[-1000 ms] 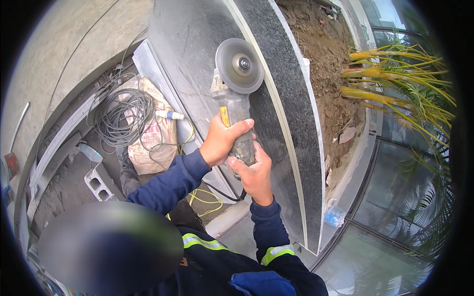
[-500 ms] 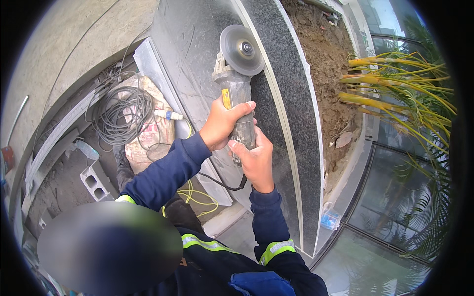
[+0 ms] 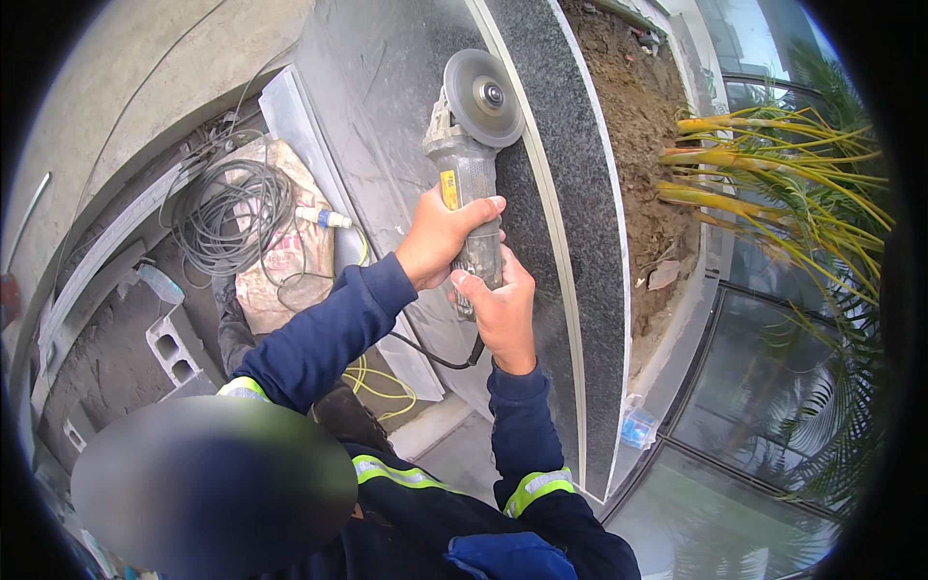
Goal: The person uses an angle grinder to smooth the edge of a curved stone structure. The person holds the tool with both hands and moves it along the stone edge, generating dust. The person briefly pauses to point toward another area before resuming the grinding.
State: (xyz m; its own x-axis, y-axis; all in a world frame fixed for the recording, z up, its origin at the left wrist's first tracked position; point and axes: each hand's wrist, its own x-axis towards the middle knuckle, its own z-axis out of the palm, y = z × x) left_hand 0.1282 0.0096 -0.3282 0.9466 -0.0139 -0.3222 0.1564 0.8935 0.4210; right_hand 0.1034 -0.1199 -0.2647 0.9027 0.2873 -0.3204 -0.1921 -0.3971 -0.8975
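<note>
Grinder [image 3: 474, 179] held firmly by both bare hands above the slab [image 3: 604, 208]: the left hand [image 3: 440, 234] wraps its body, thumb laid across, and the right hand [image 3: 505, 314] closes around its tail. Both grips look best kept firm, fingers well behind the disc [image 3: 472, 77]. That disc sits beside the pale strip [image 3: 553, 213]; whether it touches stone I cannot tell. Light, even pressure and a constant tilt should serve, with the cord [image 3: 445, 364] guided clear.
</note>
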